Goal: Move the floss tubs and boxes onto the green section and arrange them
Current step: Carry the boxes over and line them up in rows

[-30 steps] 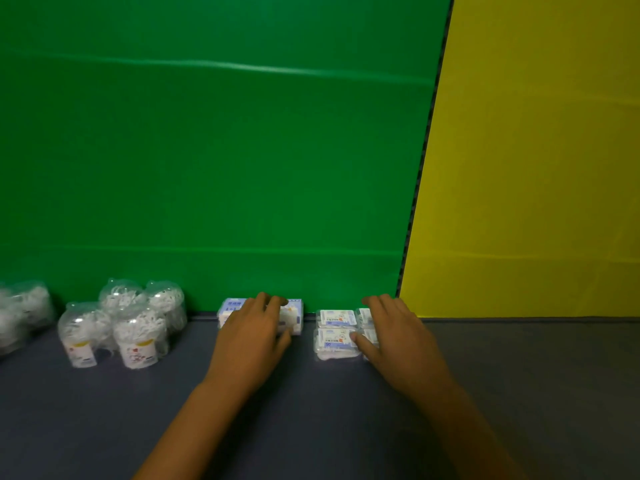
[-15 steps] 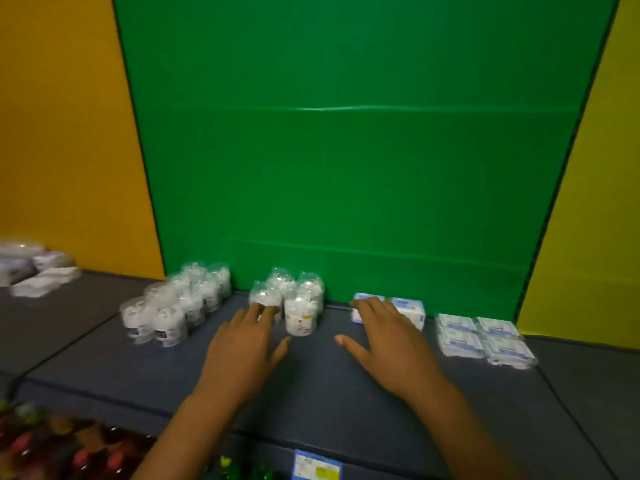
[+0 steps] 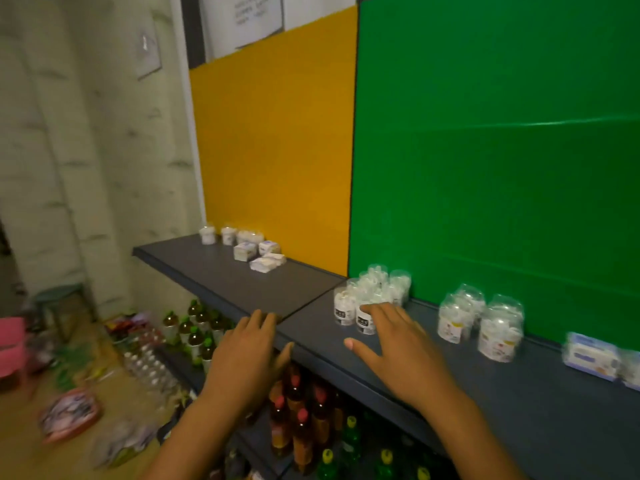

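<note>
The left hand hovered flat over the front lip of the shelf, near the seam between sections, fingers extended and holding nothing. The right hand was spread, also empty, its fingertips just beside the nearest cluster of floss tubs in front of the green panel.

A 2nd cluster of tubs stood further right, and a blue-labelled floss box lay beyond it at the frame edge. The items not yet moved sat well apart to the left, in front of the orange panel: small tubs and flat packs and boxes.

Handling judgement: the tubs appeared to be thin clear plastic, light and easily tipped; grip around the body, not the domed lid. The packs looked light and flat, suited to a pinch from above across the short sides.

Clearance: the shelf front was an unguarded edge, with bottles racked directly below. Bare shelf surface lay between the orange-section group and the nearest cluster, giving room to carry items across.
</note>
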Demonstrator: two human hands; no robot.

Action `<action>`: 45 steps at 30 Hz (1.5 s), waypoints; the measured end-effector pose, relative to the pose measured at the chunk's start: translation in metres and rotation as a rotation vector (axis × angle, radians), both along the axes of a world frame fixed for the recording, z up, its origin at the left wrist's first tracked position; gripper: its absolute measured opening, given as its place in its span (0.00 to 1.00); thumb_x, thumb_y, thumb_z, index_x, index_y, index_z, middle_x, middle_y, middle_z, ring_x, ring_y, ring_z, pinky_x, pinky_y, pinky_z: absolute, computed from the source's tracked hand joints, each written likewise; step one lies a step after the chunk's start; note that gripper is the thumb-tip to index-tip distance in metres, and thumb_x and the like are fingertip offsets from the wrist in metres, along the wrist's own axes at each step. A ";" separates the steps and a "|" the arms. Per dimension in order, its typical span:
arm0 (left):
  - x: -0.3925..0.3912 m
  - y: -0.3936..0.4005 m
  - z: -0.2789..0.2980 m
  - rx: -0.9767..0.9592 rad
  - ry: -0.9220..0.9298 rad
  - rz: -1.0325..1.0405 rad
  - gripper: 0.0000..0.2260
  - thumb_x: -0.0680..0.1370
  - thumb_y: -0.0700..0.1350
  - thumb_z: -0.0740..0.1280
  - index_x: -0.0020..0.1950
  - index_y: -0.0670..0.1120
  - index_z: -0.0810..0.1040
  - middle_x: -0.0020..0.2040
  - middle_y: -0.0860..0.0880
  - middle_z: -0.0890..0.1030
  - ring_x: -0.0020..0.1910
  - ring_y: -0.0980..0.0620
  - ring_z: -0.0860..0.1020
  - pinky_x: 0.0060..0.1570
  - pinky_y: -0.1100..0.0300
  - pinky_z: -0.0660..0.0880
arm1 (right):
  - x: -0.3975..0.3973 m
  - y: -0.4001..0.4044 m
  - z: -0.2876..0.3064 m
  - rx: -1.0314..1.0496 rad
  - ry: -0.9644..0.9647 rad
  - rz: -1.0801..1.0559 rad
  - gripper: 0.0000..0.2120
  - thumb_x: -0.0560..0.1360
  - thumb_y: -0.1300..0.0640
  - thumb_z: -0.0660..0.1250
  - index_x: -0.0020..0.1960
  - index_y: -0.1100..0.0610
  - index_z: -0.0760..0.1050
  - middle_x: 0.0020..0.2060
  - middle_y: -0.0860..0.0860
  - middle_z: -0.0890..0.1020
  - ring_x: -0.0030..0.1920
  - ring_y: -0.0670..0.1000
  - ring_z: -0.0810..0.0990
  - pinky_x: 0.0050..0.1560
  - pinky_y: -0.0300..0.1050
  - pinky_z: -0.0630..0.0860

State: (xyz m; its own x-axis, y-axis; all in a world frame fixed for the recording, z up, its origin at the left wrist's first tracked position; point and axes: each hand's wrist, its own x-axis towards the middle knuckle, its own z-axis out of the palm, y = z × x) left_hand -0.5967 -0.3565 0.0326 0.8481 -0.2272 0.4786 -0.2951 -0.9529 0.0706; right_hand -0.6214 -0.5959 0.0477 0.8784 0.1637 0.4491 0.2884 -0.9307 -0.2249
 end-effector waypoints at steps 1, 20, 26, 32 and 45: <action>0.001 0.015 0.001 -0.004 -0.002 0.025 0.24 0.78 0.62 0.57 0.69 0.50 0.67 0.61 0.50 0.73 0.58 0.48 0.74 0.52 0.54 0.74 | 0.007 0.014 0.002 0.002 -0.003 0.027 0.29 0.77 0.33 0.55 0.72 0.48 0.61 0.65 0.45 0.69 0.66 0.49 0.67 0.64 0.46 0.68; 0.136 0.179 0.016 -0.033 -0.048 0.322 0.22 0.78 0.62 0.56 0.68 0.53 0.66 0.61 0.53 0.73 0.60 0.52 0.73 0.56 0.57 0.73 | 0.220 0.180 0.012 -0.016 -0.059 0.257 0.29 0.77 0.33 0.55 0.72 0.47 0.60 0.66 0.43 0.69 0.65 0.47 0.67 0.62 0.44 0.69; 0.202 0.196 0.015 -0.035 -0.018 0.344 0.24 0.79 0.63 0.53 0.72 0.54 0.62 0.65 0.54 0.71 0.64 0.53 0.70 0.61 0.56 0.71 | 0.284 0.198 0.005 -0.008 -0.054 0.238 0.30 0.76 0.34 0.57 0.73 0.47 0.60 0.67 0.43 0.68 0.67 0.46 0.66 0.64 0.42 0.67; 0.250 0.210 -0.013 -0.051 0.069 0.278 0.25 0.79 0.63 0.54 0.72 0.53 0.62 0.67 0.53 0.69 0.64 0.52 0.71 0.60 0.57 0.71 | 0.325 0.219 -0.020 -0.005 0.012 0.219 0.29 0.76 0.34 0.57 0.72 0.47 0.60 0.67 0.43 0.68 0.66 0.45 0.67 0.62 0.43 0.68; 0.386 0.291 -0.017 -0.048 0.083 0.038 0.24 0.79 0.62 0.54 0.72 0.53 0.62 0.67 0.53 0.69 0.65 0.52 0.70 0.60 0.56 0.71 | 0.406 0.291 -0.022 0.030 0.003 -0.040 0.28 0.76 0.35 0.59 0.72 0.46 0.62 0.68 0.43 0.69 0.67 0.46 0.67 0.64 0.42 0.68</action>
